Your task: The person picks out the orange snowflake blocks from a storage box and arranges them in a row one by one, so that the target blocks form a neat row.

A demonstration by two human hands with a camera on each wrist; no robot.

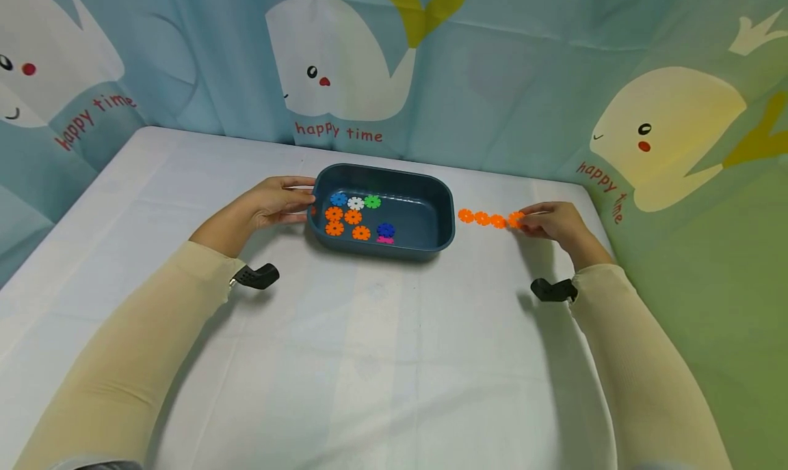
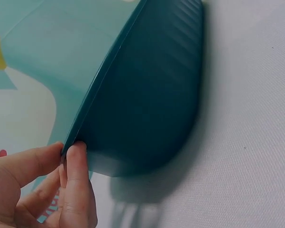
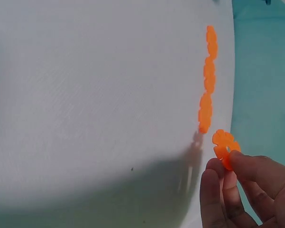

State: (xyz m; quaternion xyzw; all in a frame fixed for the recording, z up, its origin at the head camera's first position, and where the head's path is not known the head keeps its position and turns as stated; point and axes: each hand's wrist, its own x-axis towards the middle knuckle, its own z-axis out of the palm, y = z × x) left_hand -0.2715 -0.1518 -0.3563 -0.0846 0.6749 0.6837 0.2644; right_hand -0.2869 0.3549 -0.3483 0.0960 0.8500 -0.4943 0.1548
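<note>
My left hand [image 1: 282,200] pinches the rim of a dark teal plastic tub [image 1: 443,213] at its left end. In the left wrist view, thumb and fingertips meet at the rim of the tub [image 2: 147,90]. My right hand [image 1: 557,225] pinches an orange snowflake-shaped disc [image 3: 224,141] between thumb and fingers, a little above the table. Beside it, three orange notched discs [image 1: 482,218] lie in a row on the cloth, running from near the tub's right side toward that hand. The held disc appears apart from the row in the right wrist view.
Inside the tub lie several orange discs [image 1: 334,213], a blue one [image 1: 339,199], a white one [image 1: 356,203], a green one [image 1: 372,202], a dark blue one [image 1: 386,230] and a pink one [image 1: 385,240]. A whale-printed curtain [image 1: 492,100] stands behind the white-covered table [image 1: 382,360].
</note>
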